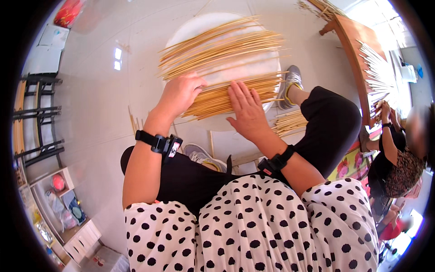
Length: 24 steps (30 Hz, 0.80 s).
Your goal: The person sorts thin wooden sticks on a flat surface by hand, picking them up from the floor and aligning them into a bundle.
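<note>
Long, thin, straw-coloured sticks lie in two groups across a round white board (199,28). The near bundle of sticks (213,100) is packed close together; the far group of sticks (226,47) is spread more loosely. My left hand (182,93) is at the left end of the near bundle, its fingers curled and thumb tip pressed to them. Whatever is between those fingertips is hidden. On the near bundle, right of its middle, my right hand (248,106) lies flat with its fingers stretched over the sticks. Both wrists wear black straps with small devices.
More sticks (290,123) lie by my right knee, and a few (135,120) lie left of the board. A wooden table (355,38) at right bears pale sticks, where another person's hands (386,111) work. Stacked black-legged stools (38,111) and shelves (56,195) line the left.
</note>
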Each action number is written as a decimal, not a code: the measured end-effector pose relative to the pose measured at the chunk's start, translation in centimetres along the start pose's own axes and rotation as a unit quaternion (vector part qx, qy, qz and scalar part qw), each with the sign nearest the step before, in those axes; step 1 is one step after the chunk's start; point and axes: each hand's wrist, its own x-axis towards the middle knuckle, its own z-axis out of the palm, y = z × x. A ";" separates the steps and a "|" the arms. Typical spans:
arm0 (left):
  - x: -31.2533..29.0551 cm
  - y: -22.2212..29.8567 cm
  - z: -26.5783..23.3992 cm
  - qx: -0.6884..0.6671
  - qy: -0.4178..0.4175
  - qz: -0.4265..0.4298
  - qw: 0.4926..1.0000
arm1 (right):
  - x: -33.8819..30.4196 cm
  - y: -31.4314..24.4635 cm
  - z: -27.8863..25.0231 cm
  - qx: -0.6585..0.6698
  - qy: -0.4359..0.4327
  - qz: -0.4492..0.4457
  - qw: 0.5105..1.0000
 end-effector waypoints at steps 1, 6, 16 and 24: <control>0.2 0.1 0.4 -0.001 0.007 0.014 1.000 | 0.0 0.0 -0.1 -0.001 -0.003 0.001 1.000; 0.7 0.2 1.2 -0.001 0.019 0.041 0.999 | -0.2 0.0 -0.1 -0.014 -0.003 0.005 1.000; 0.7 0.6 1.4 -0.003 0.013 0.029 1.000 | -0.1 -0.2 -0.2 -0.010 -0.003 0.006 1.000; 0.8 1.1 1.7 0.035 0.007 0.029 0.999 | -0.2 -0.1 -0.1 -0.011 -0.005 0.007 1.000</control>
